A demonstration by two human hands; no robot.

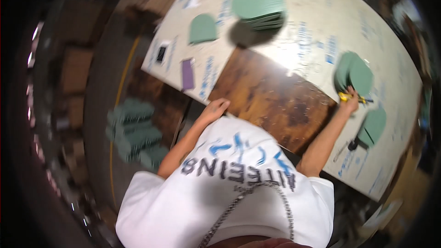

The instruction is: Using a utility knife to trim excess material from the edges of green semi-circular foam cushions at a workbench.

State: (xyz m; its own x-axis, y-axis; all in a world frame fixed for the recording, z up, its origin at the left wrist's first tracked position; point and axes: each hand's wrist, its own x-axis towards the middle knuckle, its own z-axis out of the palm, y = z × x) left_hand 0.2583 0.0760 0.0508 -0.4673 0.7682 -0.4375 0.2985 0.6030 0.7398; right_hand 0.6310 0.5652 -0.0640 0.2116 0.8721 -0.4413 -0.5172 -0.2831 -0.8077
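Observation:
My left hand (214,109) rests empty on the near edge of the brown wooden table (271,96), fingers loosely spread. My right hand (350,104) is closed around a yellow-handled tool (345,96), at the lower edge of a small pile of green arch-shaped pieces (353,73). Just below that hand, another green piece (374,126) lies on the white printed sheet (317,23). My white shirt fills the lower middle of the picture. The whole frame is blurred.
A tall stack of green pieces (259,7) and a single one (203,28) lie on the far side of the sheet. A purple rectangle (187,74) and a small black object (161,54) lie near its left edge. More green pieces (135,133) are piled on the floor at left.

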